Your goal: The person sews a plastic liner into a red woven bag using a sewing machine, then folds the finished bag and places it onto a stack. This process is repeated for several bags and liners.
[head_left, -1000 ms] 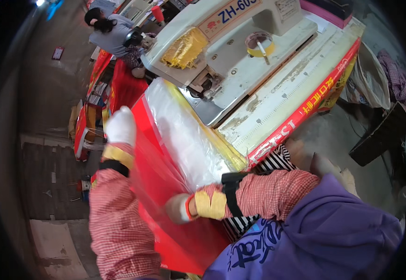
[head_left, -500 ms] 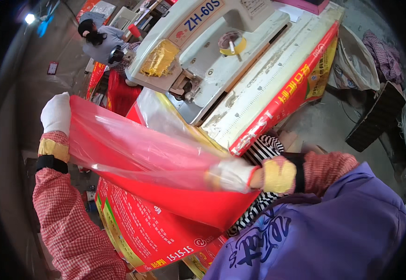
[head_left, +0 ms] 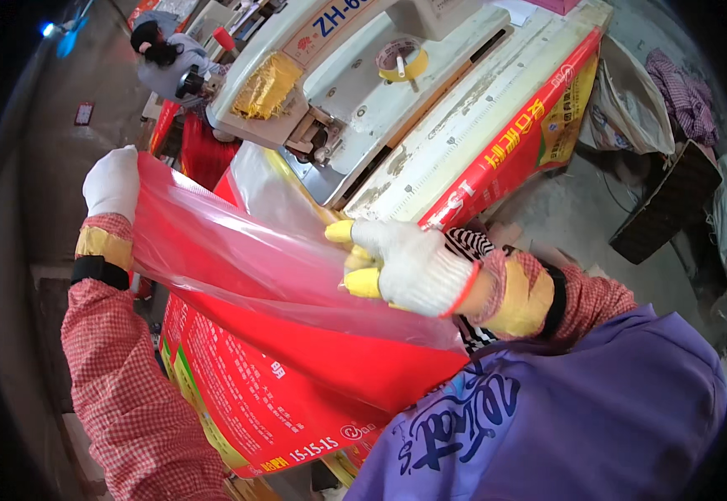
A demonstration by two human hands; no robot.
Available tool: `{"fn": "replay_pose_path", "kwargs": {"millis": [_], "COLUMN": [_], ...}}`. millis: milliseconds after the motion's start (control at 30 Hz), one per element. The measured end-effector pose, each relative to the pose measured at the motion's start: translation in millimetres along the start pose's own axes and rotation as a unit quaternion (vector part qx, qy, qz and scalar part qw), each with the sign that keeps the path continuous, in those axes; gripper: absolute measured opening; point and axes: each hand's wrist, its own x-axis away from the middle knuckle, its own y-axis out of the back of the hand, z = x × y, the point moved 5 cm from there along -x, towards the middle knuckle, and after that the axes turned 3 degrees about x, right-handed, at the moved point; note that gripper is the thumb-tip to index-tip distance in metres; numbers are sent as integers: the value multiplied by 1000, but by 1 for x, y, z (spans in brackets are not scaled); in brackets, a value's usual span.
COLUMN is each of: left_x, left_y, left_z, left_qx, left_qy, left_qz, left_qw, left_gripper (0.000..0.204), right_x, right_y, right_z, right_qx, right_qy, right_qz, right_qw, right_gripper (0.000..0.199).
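My left hand [head_left: 111,184], in a white knit glove, is closed on the upper left corner of a red woven bag [head_left: 297,342]. A clear plastic liner [head_left: 238,242] shows at the bag's spread mouth. Over the right part of that mouth is my right hand [head_left: 418,260], its white glove tipped with yellow on the fingers. Those fingers are apart and bent, with nothing seen between them; whether they touch the liner is unclear. The bag's printed side hangs down in front of me. Just beyond it stands a sewing machine [head_left: 297,83] with yellow tape on its head.
On the machine bed lies a tape roll [head_left: 401,60]. A pale worktable [head_left: 447,142] with a red and yellow printed front edge runs to the upper right. Sacks [head_left: 626,100] and a dark board [head_left: 668,204] are at the right. Another person [head_left: 167,58] sits at the far left.
My right hand has come up out of the liner's edge, and its fingers have spread. My left hand still grips the corner, slightly higher and further right.
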Motion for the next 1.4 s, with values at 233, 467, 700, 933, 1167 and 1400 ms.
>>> {"fn": "replay_pose_path", "kwargs": {"millis": [233, 467, 700, 933, 1167, 1400], "left_x": [0, -48, -24, 12, -2, 35], "left_y": [-9, -40, -140, -163, -163, -137], "left_z": [-13, 62, -141, -206, -207, -203], "left_qx": [17, 105, 233, 418, 531, 585], "left_qy": [-46, -48, -24, -192, -256, -225], "left_qz": [-8, -14, -125, -289, -181, 44], "left_qw": [999, 993, 964, 840, 787, 778], "left_gripper": [21, 18, 16, 15, 11, 19], "right_x": [-39, -48, 17, 101, 88, 98], "right_y": [-22, -63, -44, 51, 54, 48], "right_z": [-59, 10, -31, -80, -35, -53], "right_qx": [224, 276, 198, 19, 220, 399], "right_qy": [-139, 48, 82, -248, -228, -251], "right_qz": [77, 117, 29, -79, -39, 135], "right_qw": [961, 953, 976, 965, 948, 872], "right_gripper": [46, 36, 21, 31, 42, 34]}}
